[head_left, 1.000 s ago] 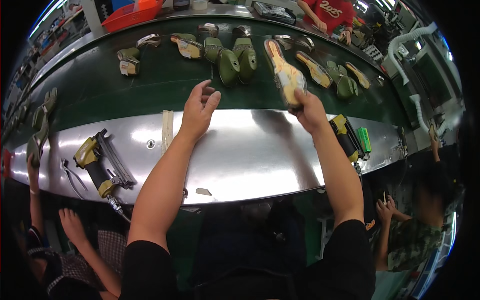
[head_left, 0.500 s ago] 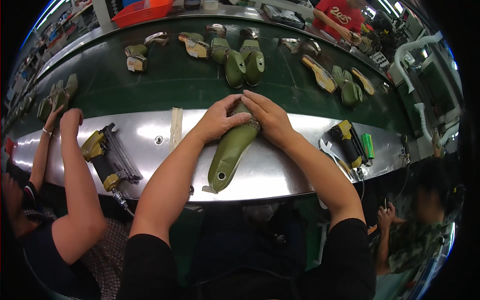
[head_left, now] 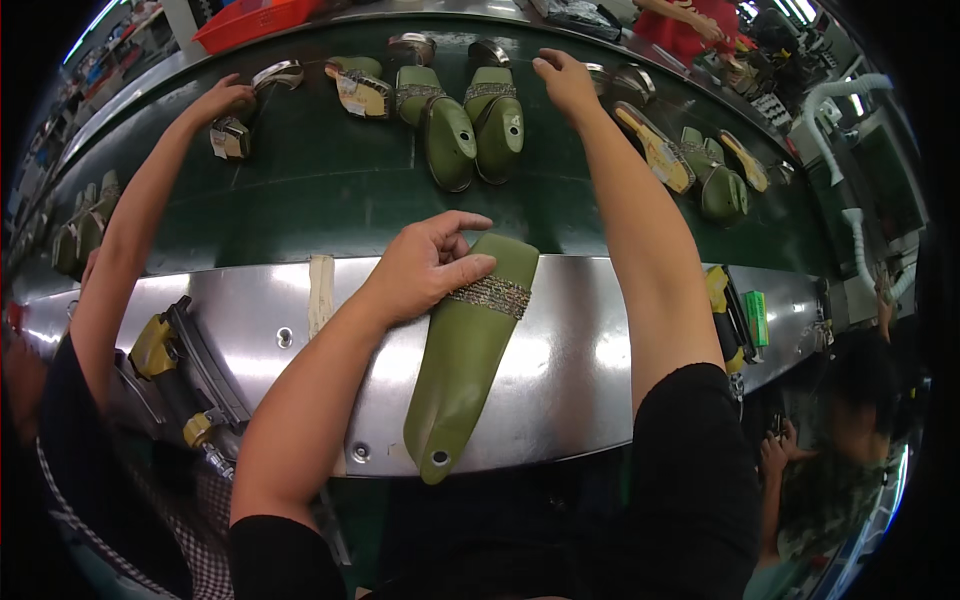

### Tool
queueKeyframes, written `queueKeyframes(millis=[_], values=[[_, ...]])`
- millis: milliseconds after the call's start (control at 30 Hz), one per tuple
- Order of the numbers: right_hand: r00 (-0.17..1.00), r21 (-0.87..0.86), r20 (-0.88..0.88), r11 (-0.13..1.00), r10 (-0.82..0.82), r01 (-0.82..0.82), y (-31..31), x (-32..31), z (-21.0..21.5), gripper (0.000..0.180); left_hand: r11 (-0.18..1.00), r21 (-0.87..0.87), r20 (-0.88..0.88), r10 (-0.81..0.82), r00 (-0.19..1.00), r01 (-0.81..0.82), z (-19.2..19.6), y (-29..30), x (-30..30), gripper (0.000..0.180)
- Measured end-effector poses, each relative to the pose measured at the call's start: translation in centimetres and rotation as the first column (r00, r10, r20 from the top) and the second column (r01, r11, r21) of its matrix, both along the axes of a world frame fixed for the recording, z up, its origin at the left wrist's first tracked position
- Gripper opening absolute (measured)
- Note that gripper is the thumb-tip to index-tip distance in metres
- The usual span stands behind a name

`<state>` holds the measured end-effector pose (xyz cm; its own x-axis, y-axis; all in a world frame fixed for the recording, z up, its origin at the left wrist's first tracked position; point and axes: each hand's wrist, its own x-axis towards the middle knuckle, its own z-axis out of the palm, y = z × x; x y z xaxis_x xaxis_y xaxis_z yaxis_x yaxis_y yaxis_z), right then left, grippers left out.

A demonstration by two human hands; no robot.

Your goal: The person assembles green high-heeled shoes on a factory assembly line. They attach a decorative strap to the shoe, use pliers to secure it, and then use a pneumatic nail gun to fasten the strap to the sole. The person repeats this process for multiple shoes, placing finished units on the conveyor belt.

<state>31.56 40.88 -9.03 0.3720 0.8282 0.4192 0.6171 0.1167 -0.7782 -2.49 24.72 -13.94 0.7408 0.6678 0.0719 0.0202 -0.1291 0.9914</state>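
A green shoe last [head_left: 465,365] with a glittery strap [head_left: 495,295] across it lies tilted over the steel bench edge. My left hand [head_left: 425,265] is closed on the side of its far end, thumb on the strap and the other fingers partly behind. My right hand [head_left: 568,82] stretches far over the green belt with thumb and forefinger apart and no object visible in it. Right beside it lies a shiny curved metallic piece [head_left: 598,75]. Left of that hand stands a pair of strapped green lasts [head_left: 498,135].
A co-worker's hand [head_left: 225,100] touches a last at the belt's left. Yellow-black staple guns [head_left: 165,360] lie at both bench ends, a green box [head_left: 756,318] by the right one. Pale insole-like pieces [head_left: 655,150] lie on the belt [head_left: 330,205]. A red basket [head_left: 255,25] stands behind.
My right hand has left the last and reached forward over the belt; my left hand stays on it. The co-worker's arm has reached forward to the last on the left.
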Motion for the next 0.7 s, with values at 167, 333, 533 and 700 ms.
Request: queueKeyframes(millis=[167,333,533,700], values=[[0.999,-0.028,0.049,1.000,-0.002,0.004,7.8,0.1,-3.5,0.070,0.999,-0.036,0.007,-0.001,1.000,0.001,-0.2,-0.1,-0.1,0.049],[0.980,-0.156,-0.135,0.974,0.145,-0.166,11.4,-0.9,-5.7,0.082,0.999,-0.009,0.059,0.039,0.998,-0.039,-1.1,-0.3,0.2,0.044],[0.964,-0.380,0.199,0.921,0.177,-0.090,13.4,0.5,-4.6,0.053,0.998,0.052,-0.001,0.039,0.999,-0.039,-0.9,-0.2,-0.1,0.041],[0.965,-0.085,0.153,0.976,0.211,-0.200,12.8,5.8,-6.6,0.033,0.999,0.051,-0.060,-0.007,0.998,0.010,0.0,0.2,0.3,0.042]])
